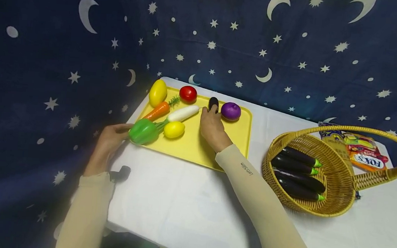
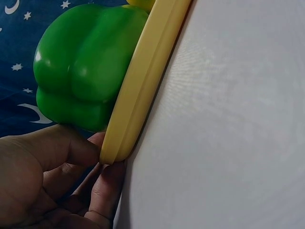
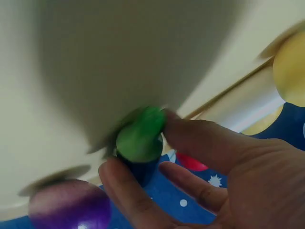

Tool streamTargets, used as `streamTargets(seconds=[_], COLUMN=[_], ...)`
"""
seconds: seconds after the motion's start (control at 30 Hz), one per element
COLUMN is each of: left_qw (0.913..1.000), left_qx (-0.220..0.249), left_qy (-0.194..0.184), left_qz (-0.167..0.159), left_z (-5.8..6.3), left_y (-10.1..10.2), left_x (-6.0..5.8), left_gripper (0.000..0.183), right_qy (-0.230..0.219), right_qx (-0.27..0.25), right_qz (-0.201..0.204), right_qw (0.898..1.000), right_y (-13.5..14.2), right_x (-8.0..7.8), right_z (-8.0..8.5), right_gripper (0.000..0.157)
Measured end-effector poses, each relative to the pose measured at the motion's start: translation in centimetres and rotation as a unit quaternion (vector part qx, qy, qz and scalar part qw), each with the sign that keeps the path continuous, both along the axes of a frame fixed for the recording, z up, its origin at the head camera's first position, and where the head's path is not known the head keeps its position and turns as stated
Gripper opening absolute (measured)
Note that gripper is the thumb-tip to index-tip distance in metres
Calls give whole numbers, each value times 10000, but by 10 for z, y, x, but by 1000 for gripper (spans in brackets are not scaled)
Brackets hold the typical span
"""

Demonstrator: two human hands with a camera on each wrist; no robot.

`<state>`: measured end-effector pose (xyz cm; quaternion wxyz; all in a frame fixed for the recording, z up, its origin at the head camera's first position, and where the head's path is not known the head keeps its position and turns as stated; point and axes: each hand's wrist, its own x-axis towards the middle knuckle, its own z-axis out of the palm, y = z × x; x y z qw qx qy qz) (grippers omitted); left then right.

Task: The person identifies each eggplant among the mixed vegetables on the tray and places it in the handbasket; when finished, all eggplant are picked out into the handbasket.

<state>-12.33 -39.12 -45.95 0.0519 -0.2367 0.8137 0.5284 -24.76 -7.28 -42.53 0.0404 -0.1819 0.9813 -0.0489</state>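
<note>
A yellow tray (image 1: 196, 149) lies on the white table, and my left hand (image 1: 110, 140) pinches its near left corner between thumb and fingers. Close above those fingers in the left wrist view sits a green bell pepper (image 2: 83, 67). At the far side of the tray my right hand (image 1: 213, 130) grips a dark eggplant (image 1: 214, 102). Its green cap (image 3: 140, 138) shows between thumb and fingers in the right wrist view. Just right of that hand is a purple onion-like vegetable (image 1: 231, 111). To its left lies a white radish (image 1: 183, 113).
Also on the tray are a carrot (image 1: 157, 112), a lemon (image 1: 174, 130), a larger yellow fruit (image 1: 157, 93) and a tomato (image 1: 188, 94). Right of it stands a wicker basket (image 1: 341, 197) with a tall handle, holding several eggplants (image 1: 299, 180). Snack packages (image 1: 365, 152) lie behind the basket.
</note>
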Motion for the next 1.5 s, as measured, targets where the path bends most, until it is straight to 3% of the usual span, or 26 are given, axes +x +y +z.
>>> streamTargets(seconds=[0.1, 0.43, 0.47, 0.5, 0.6, 0.7, 0.73, 0.83, 0.93, 1.03, 1.17, 1.33, 1.5], left_qw=[10000, 9999, 9999, 10000, 10000, 10000, 10000, 10000, 10000, 9999, 9998, 9999, 10000], left_qx=[0, 103, 90, 70, 16, 14, 19, -2, 22, 100, 165, 85, -30], left_qy=[-46, 27, 18, 11, 14, 24, 11, -35, -68, -57, -50, -71, -77], left_qz=[21, 71, 66, 63, 23, -13, -17, -53, -51, -5, 37, 4, -19], left_z=[2, 1, 1, 1, 1, 2, 2, 4, 4, 2, 0, 0, 0], left_y=[2, 2, 2, 2, 3, 3, 3, 3, 2, 3, 4, 4, 0], left_x=[0, -1, 0, 0, 0, 1, 1, 1, 1, 0, -1, -1, -2], left_gripper=[52, 50, 50, 50, 50, 51, 51, 51, 52, 51, 50, 51, 52], right_qy=[-43, 10, 63, 216, 563, 1037, 1118, 1481, 1669, 1671, 1589, 1772, 2025], right_qx=[-302, -501, -544, -561, -609, -576, -580, -799, -1515, -2445, -3105, -3324, -3332], right_qz=[-66, -15, -6, 32, 96, 184, 213, 350, 452, 456, 364, 304, 567], right_qw=[9995, 9987, 9985, 9982, 9965, 9928, 9918, 9851, 9732, 9541, 9365, 9259, 9191], right_y=[3, 16, 18, 22, 30, 40, 42, 53, 63, 73, 90, 117, 146], right_x=[0, 8, 9, 3, 4, 5, 12, 13, 15, 21, 34, 57, 82], right_z=[-3, 0, 2, -8, -2, 7, 21, 34, 50, 66, 87, 109, 127], right_gripper=[45, 47, 46, 45, 42, 36, 34, 21, 16, 19, 20, 24, 24])
